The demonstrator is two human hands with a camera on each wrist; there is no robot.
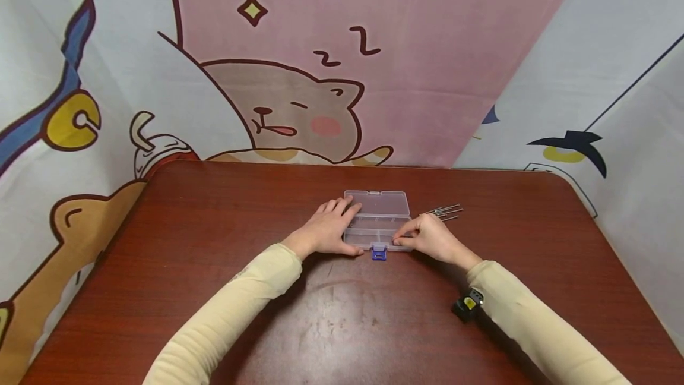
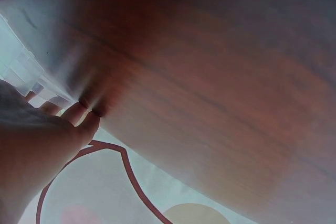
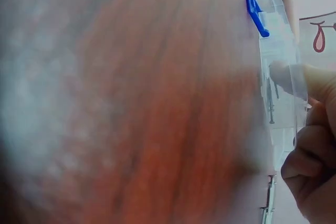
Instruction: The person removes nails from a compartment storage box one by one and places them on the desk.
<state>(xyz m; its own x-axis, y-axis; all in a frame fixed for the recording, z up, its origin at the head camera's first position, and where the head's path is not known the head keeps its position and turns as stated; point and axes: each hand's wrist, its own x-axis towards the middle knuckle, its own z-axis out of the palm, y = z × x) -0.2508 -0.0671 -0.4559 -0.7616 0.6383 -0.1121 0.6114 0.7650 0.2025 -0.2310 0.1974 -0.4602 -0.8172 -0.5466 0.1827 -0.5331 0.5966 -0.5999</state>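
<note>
A clear plastic compartment box lies on the table with its lid tipped back and a blue latch hanging at the front. My left hand rests on its left end, fingers spread fairly straight, thumb along the front edge. At the front right compartment is my right hand, thumb and index fingertips brought together inside, the other fingers curled. Thin metal rods show near that thumb's tip in the right wrist view. Whether the fingertips hold one is hidden. Several slim metal rods lie right of the box.
The reddish-brown wooden table has rounded back corners. A cartoon-printed cloth hangs right behind it and along its sides. A small black device is worn at my right wrist.
</note>
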